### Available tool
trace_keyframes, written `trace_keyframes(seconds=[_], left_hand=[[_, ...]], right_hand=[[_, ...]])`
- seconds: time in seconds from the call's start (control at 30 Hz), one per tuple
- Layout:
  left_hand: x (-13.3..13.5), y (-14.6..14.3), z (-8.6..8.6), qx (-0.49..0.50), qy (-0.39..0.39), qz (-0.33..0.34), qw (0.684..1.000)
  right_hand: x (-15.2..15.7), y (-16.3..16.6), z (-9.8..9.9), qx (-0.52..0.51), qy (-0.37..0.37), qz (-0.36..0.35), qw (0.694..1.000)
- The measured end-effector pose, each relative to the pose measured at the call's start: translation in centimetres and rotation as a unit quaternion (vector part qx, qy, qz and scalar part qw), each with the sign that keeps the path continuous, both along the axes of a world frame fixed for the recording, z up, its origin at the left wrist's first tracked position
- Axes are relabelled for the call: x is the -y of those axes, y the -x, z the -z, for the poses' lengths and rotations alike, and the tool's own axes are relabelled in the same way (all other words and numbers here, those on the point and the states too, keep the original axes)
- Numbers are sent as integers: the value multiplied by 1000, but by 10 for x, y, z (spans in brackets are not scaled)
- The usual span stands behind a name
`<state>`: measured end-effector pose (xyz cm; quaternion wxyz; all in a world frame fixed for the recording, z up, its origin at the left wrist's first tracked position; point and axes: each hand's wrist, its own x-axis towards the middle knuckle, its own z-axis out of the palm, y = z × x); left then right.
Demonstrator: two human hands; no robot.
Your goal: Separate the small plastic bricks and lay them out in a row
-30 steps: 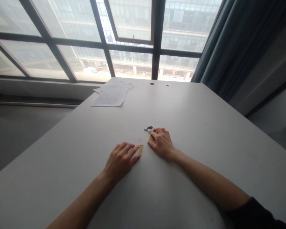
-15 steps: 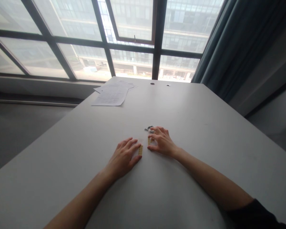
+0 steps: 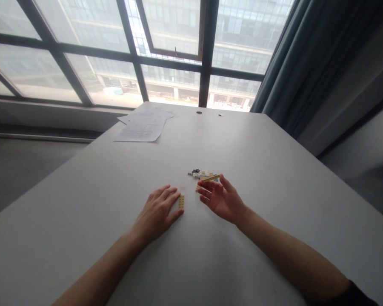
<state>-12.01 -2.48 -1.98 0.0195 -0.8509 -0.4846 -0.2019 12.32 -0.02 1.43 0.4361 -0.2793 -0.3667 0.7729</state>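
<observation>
My left hand [image 3: 161, 208] rests on the table, with its thumb and index finger at the ends of a tan studded building plate [image 3: 181, 202] lying flat. A second tan building plate [image 3: 211, 179] is raised in my right hand [image 3: 225, 199], pinched between the thumb and fingertips. That palm is turned partly up and the lower fingers are loosely curled. Just beyond the right hand lies a small pile of building pieces [image 3: 204, 174], black, white, grey and tan. My right fingers hide part of the pile, including a tan piece [image 3: 197, 187] at its near side.
All this is on a large white table [image 3: 166, 263]. Printed papers [image 3: 143, 128] lie towards its far left end, and two round holes [image 3: 199, 112] show near the far edge. Windows stand behind the table, with a dark curtain [image 3: 284, 63] to the right.
My right hand has lifted a tan plate and rolled its palm upward, baring more of the pile. The left hand keeps its place at its plate; the whole view has shifted slightly.
</observation>
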Motion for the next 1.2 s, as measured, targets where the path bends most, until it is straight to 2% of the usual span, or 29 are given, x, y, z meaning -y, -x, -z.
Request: trace_keyframes(seconds=[0.07,0.13,0.2,0.23,0.27,0.33,0.4,0.43,0.5,0.6,1.2], left_hand=[[0,0,0,5,-2,1,1000],[0,0,0,8,-1,1,1000],[0,0,0,10,0,1,1000],[0,0,0,11,0,2,1000],[0,1,0,11,1,3,1000],[1,1,0,10,5,4,1000],[1,2,0,8,11,6,1000],[1,2,0,6,14,7,1000],[2,3,-1,3,21,9,1000],[2,3,-2,4,27,13,1000],[1,3,1,19,46,-2,999]], right_hand=[[1,-1,0,-1,0,-4,1000],[0,-1,2,20,-37,-4,999],[-2,0,3,101,-119,0,988],[-3,0,4,170,-180,6,969],[-5,1,5,250,-251,10,935],[-7,3,8,403,-386,15,829],[-8,8,11,497,-475,12,726],[-8,10,12,522,-498,6,692],[-8,16,16,548,-521,-2,654],[-7,23,20,556,-532,0,639],[-5,28,30,548,-552,32,628]])
